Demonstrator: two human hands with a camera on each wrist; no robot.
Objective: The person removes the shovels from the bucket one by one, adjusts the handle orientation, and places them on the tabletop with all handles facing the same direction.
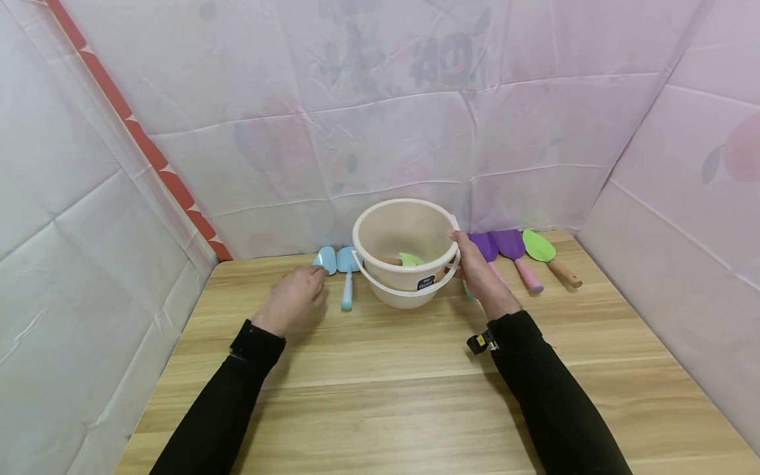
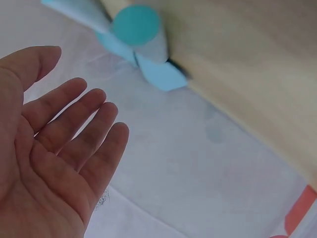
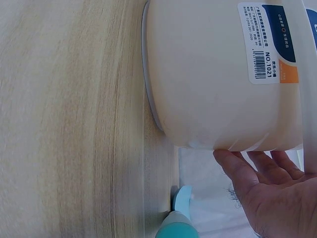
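Right hand (image 1: 475, 267) on the right side of the cream bucket (image 1: 406, 254): thumb at the rim, fingers flat and nearly straight against the wall, not curled round it. Bucket upright on the desk (image 1: 404, 389), near the middle of the far edge, handle lying down round its front. A green-bladed trowel (image 1: 404, 260) with wooden handle lying inside.

Left hand (image 1: 293, 302) spread open, fingers straight and apart, holding nothing, hovering just beside two blue trowels (image 1: 338, 264) near the far edge, left of the bucket. Contact with them: cannot tell.

Right of the bucket along the far edge: two purple trowels (image 1: 505, 249), then a green trowel (image 1: 546, 254) with wooden handle, toward the far right corner.

Left wrist view only: open palm (image 2: 54, 163) seen from below, with a blue handle end (image 2: 136, 27) beyond the fingertips. Right wrist view only: barcode label (image 3: 267, 42) on the bucket wall, fingers (image 3: 247, 171) lying against the wall near the bottom rim, teal handle end (image 3: 178, 229) behind. Head view only: bucket contents and the full row of trowels.
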